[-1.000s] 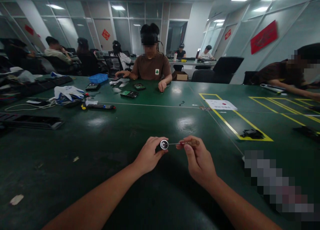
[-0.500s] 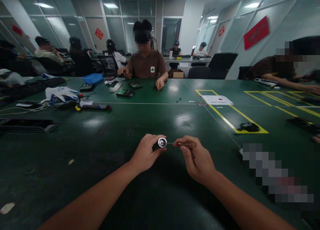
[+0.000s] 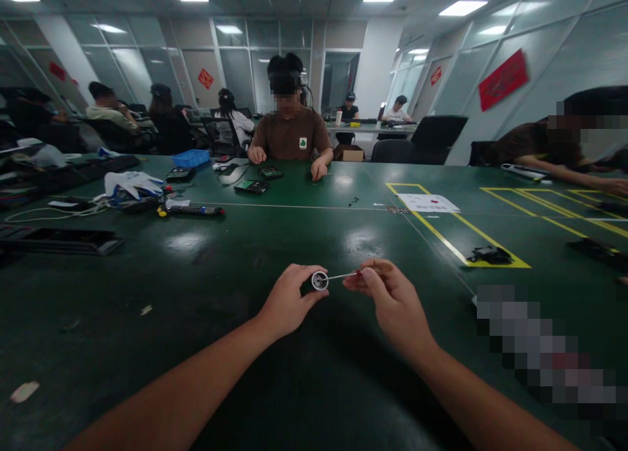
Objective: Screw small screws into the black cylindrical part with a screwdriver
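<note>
My left hand (image 3: 288,302) is closed around a small dark cylinder with a silver rim (image 3: 320,281), its round open end turned towards me. Between the fingers and thumb of my right hand (image 3: 396,302) is a thin screwdriver (image 3: 347,276). Its handle shows a red part near the shaft, and the rest is mostly covered by my fingers. The shaft points left, with its tip in the cylinder's mouth; what the tip touches inside is too small to make out. Both hands are above the green table (image 3: 206,287).
Across the table sits a person in a brown shirt (image 3: 294,133) near several circuit-board devices (image 3: 252,186). Left are white gloves (image 3: 131,186), a tool with a yellow end (image 3: 196,211) and a blue basket (image 3: 190,158). Black parts (image 3: 489,255) lie inside yellow tape at right.
My right hand has shifted slightly right and its fingers have changed their hold on the handle, so more of the shaft shows. The left hand stays nearly still. The view has tilted up a little.
</note>
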Available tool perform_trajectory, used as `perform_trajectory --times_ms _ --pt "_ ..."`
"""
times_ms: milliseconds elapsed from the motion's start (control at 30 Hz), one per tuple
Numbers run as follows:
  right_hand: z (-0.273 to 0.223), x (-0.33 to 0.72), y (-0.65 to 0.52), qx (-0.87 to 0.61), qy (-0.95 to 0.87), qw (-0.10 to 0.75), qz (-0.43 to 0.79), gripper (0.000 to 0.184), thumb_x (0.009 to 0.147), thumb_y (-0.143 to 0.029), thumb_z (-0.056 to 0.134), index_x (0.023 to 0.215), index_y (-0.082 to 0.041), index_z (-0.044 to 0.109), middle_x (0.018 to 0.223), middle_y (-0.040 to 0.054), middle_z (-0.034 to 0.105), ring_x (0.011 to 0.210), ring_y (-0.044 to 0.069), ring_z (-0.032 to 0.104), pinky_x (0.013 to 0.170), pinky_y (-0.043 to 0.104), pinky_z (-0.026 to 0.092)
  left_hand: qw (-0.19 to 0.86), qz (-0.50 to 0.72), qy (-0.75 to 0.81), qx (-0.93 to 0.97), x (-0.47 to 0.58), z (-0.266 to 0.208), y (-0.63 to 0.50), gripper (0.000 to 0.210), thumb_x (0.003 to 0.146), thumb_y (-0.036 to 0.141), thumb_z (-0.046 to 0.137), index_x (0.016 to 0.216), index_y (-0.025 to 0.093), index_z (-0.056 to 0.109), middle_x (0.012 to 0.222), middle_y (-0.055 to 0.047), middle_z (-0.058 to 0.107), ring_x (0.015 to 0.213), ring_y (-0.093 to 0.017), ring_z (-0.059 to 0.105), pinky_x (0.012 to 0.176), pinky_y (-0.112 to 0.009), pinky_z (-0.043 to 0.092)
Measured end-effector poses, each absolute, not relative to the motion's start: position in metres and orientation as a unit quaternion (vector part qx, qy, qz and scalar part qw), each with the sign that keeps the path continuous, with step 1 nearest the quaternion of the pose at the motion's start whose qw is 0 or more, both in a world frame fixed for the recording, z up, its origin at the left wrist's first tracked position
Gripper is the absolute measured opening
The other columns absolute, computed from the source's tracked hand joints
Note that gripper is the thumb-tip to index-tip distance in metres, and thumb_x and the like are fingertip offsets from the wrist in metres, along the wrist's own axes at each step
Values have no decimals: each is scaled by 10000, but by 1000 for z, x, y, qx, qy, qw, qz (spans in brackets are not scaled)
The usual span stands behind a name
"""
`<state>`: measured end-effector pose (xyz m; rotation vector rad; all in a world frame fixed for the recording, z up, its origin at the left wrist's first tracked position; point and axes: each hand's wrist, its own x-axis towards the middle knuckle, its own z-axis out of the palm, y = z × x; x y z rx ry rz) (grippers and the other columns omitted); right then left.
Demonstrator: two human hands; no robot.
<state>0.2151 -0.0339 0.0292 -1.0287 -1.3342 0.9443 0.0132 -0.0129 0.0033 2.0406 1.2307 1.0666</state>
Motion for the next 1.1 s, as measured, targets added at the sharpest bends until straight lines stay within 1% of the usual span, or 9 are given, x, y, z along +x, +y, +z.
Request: perform_trajectory --times_ms 100,200,267,333,467,633,800,933,1100 --pt "26 213 -31 -418 -507 587 473 266 899 -435 672 1009 -204 599 848 30 721 806 207 751 809 407 633 275 403 457 744 14 3 -15 343 838 194 732 1170 257 672 1128 -32 704 1075 -235 607 963 -403 474" --pt "25 213 -31 -405 -485 588 504 257 898 -435 674 999 -211 600 836 20 723 802 200 750 816 414 633 280 406 455 741 14 2 -16 352 832 197 741 1173 256 675 1142 -33 700 1085 -230 607 981 -398 468" --pt "25 215 -32 -400 -504 597 479 250 913 -444 653 1007 -220 590 847 18 726 802 198 751 822 414 629 283 402 462 738 14 2 -15 356 837 210 737 1184 253 672 1142 -37 698 1081 -230 609 980 -400 468" --pt "25 217 -34 -406 -550 596 421 241 939 -445 624 1029 -226 581 872 22 727 818 199 753 830 405 619 286 400 469 734 13 1 -15 353 850 224 723 1197 256 670 1135 -40 695 1074 -232 610 974 -403 471" --pt "23 222 -40 -431 -639 553 317 212 981 -421 570 1077 -232 565 927 53 739 892 223 754 836 396 600 277 402 465 738 12 1 -14 357 858 237 716 1210 266 666 1146 -40 691 1086 -237 608 981 -408 467" --pt "21 221 -45 -448 -673 518 280 196 991 -405 555 1106 -247 560 975 75 758 919 243 752 852 422 598 278 403 466 737 12 1 -15 370 848 234 725 1212 272 665 1131 -39 690 1068 -241 615 969 -409 477" --pt "19 220 -41 -413 -645 550 335 208 988 -424 558 1092 -244 565 970 55 736 931 225 749 867 408 602 283 400 461 740 12 1 -16 372 842 216 726 1204 273 666 1138 -37 691 1079 -240 615 971 -409 481" --pt "18 219 -36 -386 -605 569 401 223 971 -444 585 1068 -243 573 956 33 721 893 201 748 887 415 605 277 396 457 747 12 1 -15 367 846 201 716 1204 269 665 1131 -39 696 1064 -238 620 966 -411 482" --pt "16 219 -30 -366 -572 574 458 253 928 -462 640 1041 -241 588 925 22 712 861 194 741 844 407 621 275 393 456 750 13 0 -15 373 840 180 716 1200 265 666 1129 -35 698 1060 -234 619 961 -404 486"
